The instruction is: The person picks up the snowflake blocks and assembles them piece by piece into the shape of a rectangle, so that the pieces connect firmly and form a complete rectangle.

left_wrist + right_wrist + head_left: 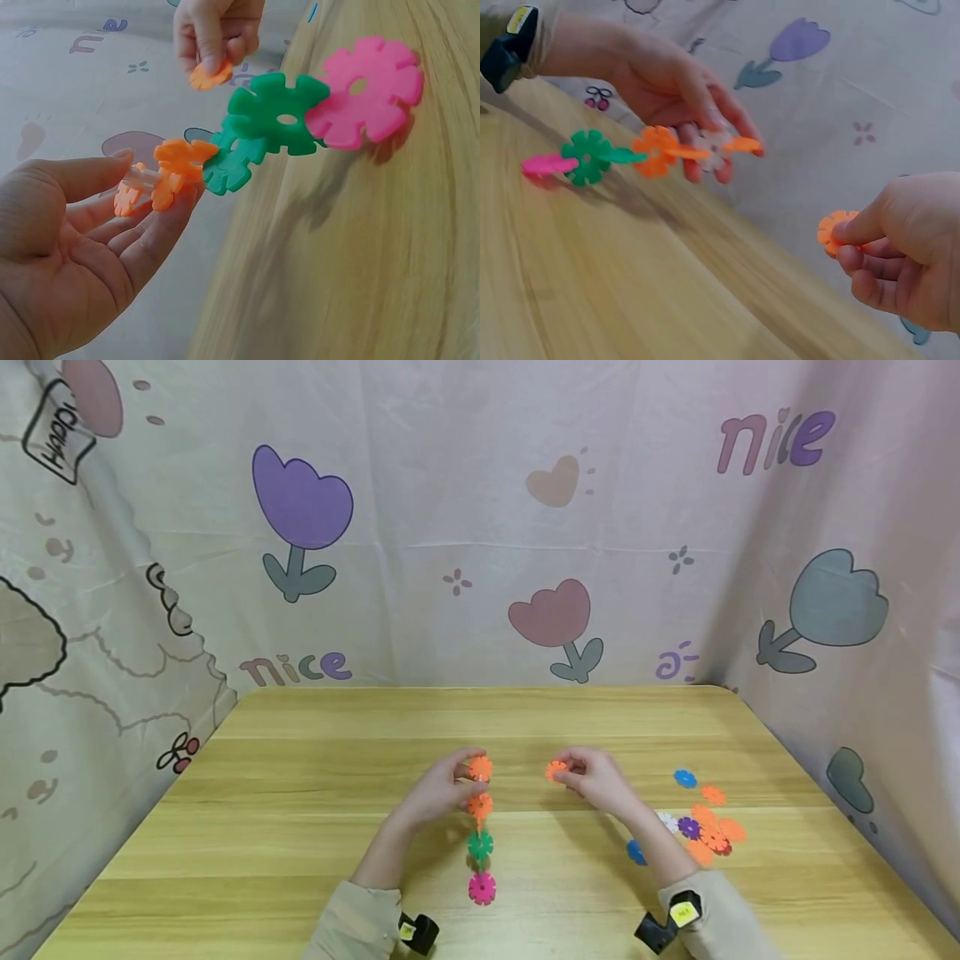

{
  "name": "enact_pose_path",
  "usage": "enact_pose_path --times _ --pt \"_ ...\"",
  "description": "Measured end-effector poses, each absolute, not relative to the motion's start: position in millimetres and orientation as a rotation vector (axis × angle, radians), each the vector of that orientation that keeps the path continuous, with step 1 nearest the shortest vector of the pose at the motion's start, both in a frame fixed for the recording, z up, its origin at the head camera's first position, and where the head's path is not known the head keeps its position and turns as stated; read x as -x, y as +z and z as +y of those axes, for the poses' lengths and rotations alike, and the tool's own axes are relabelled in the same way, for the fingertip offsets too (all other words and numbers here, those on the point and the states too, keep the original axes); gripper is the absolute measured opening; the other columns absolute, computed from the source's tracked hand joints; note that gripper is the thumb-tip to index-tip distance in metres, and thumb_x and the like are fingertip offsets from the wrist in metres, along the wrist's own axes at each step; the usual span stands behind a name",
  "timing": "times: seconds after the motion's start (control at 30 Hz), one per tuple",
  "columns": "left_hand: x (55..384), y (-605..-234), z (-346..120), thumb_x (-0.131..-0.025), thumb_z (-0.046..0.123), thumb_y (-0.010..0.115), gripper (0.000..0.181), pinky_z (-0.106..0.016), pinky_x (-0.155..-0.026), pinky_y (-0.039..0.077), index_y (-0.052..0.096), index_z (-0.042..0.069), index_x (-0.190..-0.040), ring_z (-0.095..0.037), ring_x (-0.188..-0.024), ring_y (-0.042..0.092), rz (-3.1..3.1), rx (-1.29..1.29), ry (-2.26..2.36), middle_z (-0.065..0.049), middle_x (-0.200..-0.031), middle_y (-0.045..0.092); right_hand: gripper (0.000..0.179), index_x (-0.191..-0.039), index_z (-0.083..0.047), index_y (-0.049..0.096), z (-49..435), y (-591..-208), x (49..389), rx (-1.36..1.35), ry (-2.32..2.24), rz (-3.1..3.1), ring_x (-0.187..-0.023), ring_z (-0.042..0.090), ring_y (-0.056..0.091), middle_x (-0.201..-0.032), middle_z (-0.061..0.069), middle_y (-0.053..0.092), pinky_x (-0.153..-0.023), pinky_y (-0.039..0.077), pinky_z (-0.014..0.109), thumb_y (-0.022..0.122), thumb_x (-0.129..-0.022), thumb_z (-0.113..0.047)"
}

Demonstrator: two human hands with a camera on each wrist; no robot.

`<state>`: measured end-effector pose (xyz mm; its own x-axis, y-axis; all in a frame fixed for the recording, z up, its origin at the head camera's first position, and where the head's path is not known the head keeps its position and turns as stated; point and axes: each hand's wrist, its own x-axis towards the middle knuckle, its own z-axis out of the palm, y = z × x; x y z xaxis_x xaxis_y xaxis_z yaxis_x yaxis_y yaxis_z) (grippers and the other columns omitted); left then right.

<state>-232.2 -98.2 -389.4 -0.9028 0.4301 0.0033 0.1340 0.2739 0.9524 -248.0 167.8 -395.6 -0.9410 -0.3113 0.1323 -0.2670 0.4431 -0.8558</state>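
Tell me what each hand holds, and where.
Left hand: a chain of notched discs, held near its orange end. Right hand: a separate orange notched disc, pinched at one side.

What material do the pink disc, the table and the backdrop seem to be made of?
Pink disc: likely plastic, smooth, evenly coloured, with moulded-looking notches.
Table: wood or printed laminate; grain shows, with a soft sheen, but I cannot tell which.
Backdrop: probably fabric, mostly matte, since it hangs in folds and creases.

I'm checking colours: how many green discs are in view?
2, both in the chain the left hand holds: one green disc joins the pink disc, the other an orange disc. More may hide in the loose pile.
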Motion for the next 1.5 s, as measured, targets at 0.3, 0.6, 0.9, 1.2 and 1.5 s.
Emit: enact_pose_path --times 0.3,0.6,0.9,1.2,1.5 --pt "227 -383 -94 -0.089 0.004 0.059 0.048 -0.038 -0.067 0.054 0.041 0.0 -0.133 -0.02 -0.074 0.061 2.284 -0.512 1.71 -0.015 -0.095 0.058 0.019 -0.102 0.007 0.062 136 -398 249 0.597 -1.649 2.535 -0.064 0.035 0.061 -0.075 0.022 0.063 -0.055 0.052 0.041 0.064 -0.085 -0.002" --pt "215 -362 -92 -0.088 0.001 0.059 0.045 -0.044 -0.069 0.053 0.042 -0.006 -0.129 -0.022 -0.075 0.061 2.264 -0.511 1.724 -0.018 -0.096 0.059 0.019 -0.105 0.007 0.062 114 -399 249 0.662 -1.71 2.467 -0.07 0.033 0.063 -0.086 0.025 0.063 -0.061 0.054 0.039 0.06 -0.088 -0.001" --pt "214 -362 -91 -0.089 0.001 0.058 0.046 -0.044 -0.069 0.053 0.041 -0.007 -0.13 -0.021 -0.075 0.061 2.262 -0.5 1.722 -0.023 -0.099 0.059 0.018 -0.103 0.006 0.065 104 -400 247 0.684 -1.71 2.528 -0.067 0.038 0.061 -0.083 0.024 0.064 -0.058 0.053 0.041 0.062 -0.086 0.001" --pt "228 -384 -91 -0.089 0.003 0.059 0.047 -0.044 -0.068 0.053 0.041 -0.005 -0.131 -0.02 -0.073 0.06 2.267 -0.486 1.726 -0.02 -0.094 0.06 0.018 -0.102 0.004 0.068 100 -406 247 0.804 -1.723 2.639 -0.064 0.035 0.06 -0.079 0.018 0.063 -0.054 0.053 0.037 0.063 -0.085 0.001" --pt "233 -392 -91 -0.089 0.008 0.061 0.052 -0.04 -0.067 0.054 0.038 -0.007 -0.134 -0.019 -0.074 0.062 2.259 -0.474 1.733 -0.018 -0.096 0.062 0.015 -0.098 0.003 0.07 98 -408 243 0.926 -1.704 2.755 -0.065 0.023 0.062 -0.082 0.009 0.063 -0.056 0.053 0.026 0.064 -0.085 -0.001"
